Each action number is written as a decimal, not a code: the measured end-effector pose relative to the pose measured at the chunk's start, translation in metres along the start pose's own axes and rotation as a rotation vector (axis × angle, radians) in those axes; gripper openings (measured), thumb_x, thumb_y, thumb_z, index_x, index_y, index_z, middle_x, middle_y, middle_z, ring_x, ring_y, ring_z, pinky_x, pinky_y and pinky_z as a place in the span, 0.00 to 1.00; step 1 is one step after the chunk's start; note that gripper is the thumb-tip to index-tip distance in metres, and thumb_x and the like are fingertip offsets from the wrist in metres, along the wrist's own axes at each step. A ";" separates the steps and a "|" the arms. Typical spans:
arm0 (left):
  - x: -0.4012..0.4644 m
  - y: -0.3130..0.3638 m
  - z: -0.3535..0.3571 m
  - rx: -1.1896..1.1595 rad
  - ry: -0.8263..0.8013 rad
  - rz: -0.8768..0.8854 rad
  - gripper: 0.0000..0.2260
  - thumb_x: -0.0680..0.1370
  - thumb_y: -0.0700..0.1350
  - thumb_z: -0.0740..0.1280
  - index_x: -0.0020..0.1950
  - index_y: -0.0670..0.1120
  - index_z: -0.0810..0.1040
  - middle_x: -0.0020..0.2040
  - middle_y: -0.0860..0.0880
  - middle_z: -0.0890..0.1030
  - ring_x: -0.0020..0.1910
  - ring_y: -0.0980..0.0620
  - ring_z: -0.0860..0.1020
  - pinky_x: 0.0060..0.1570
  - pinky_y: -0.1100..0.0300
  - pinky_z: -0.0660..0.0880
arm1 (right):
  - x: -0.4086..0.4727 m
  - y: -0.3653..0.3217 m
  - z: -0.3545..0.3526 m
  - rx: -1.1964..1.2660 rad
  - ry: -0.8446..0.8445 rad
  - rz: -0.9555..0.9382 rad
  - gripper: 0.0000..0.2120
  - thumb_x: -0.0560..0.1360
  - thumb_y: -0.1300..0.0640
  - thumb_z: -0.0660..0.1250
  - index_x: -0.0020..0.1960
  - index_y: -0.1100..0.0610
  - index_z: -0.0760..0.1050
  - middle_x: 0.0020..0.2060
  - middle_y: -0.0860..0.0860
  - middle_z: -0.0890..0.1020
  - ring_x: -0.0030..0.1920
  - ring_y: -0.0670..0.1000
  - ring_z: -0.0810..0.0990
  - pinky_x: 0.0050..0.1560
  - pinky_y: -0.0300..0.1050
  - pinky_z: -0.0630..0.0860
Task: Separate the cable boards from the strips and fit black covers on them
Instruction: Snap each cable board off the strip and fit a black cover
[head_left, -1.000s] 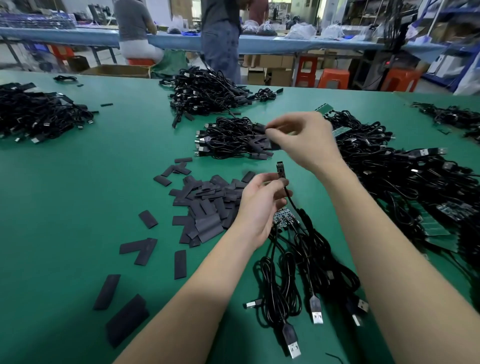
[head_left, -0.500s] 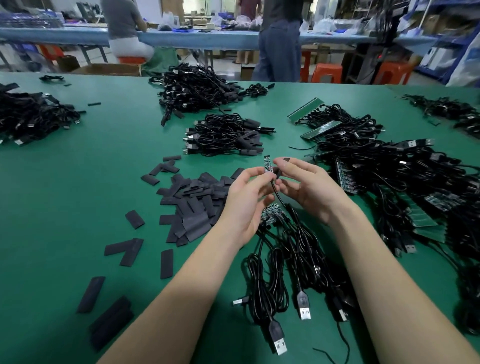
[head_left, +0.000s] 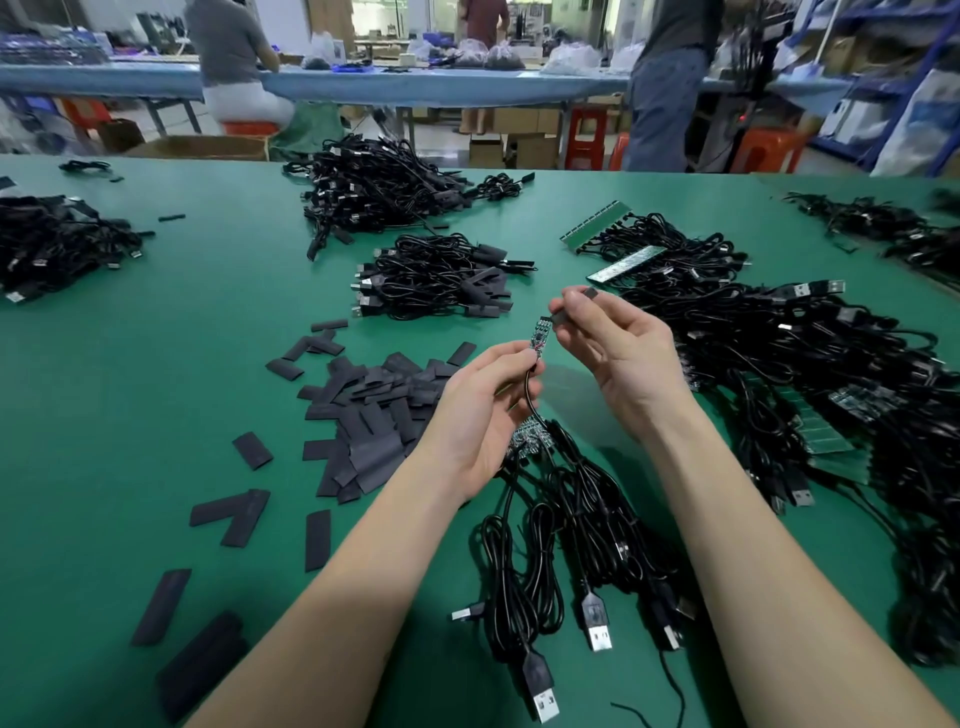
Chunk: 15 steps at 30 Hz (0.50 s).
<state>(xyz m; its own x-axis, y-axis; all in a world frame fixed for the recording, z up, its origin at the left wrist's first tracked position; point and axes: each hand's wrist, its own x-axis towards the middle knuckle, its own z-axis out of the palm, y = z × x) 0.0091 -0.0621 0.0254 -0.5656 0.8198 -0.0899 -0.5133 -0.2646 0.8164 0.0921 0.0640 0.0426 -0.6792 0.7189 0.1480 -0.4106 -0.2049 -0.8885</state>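
My left hand pinches a small cable board upright by its lower end, its black cable hanging down to a bundle of USB cables on the green table. My right hand pinches a black cover just right of the board's top; the cover's lower end is close to the board's tip. A heap of loose black covers lies left of my hands. Green strips with attached cables lie in the pile at the right.
Piles of cables with covers fitted lie ahead and farther back. Another cable heap sits far left. Stray covers dot the near left. People stand and sit at a blue bench beyond the table.
My right hand came back from the pile ahead toward the left hand and now holds a black cover raised beside the top of the board. The left hand lifted the board slightly.
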 end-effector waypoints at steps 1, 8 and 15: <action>0.000 0.000 0.000 -0.007 -0.004 -0.001 0.03 0.80 0.37 0.66 0.51 0.43 0.78 0.36 0.50 0.82 0.32 0.56 0.77 0.34 0.66 0.74 | -0.001 -0.001 0.001 0.002 -0.002 -0.003 0.02 0.74 0.61 0.74 0.46 0.58 0.84 0.43 0.53 0.87 0.42 0.46 0.84 0.45 0.35 0.79; 0.000 0.001 0.000 -0.016 -0.025 -0.013 0.04 0.81 0.38 0.65 0.54 0.42 0.77 0.36 0.50 0.80 0.32 0.56 0.75 0.34 0.66 0.73 | -0.003 -0.004 0.004 0.000 0.005 -0.015 0.06 0.70 0.59 0.75 0.47 0.57 0.83 0.42 0.52 0.87 0.41 0.46 0.84 0.45 0.35 0.80; 0.000 0.001 0.000 -0.019 -0.026 -0.014 0.04 0.81 0.38 0.64 0.54 0.41 0.78 0.36 0.50 0.79 0.32 0.56 0.75 0.34 0.67 0.72 | -0.005 -0.004 0.004 0.026 -0.011 -0.030 0.04 0.67 0.58 0.75 0.42 0.55 0.86 0.42 0.53 0.87 0.41 0.46 0.84 0.44 0.36 0.80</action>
<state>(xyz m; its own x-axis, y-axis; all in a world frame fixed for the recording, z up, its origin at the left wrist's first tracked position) 0.0087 -0.0622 0.0266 -0.5409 0.8366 -0.0863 -0.5334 -0.2618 0.8043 0.0948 0.0588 0.0476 -0.6726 0.7180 0.1793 -0.4464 -0.2004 -0.8721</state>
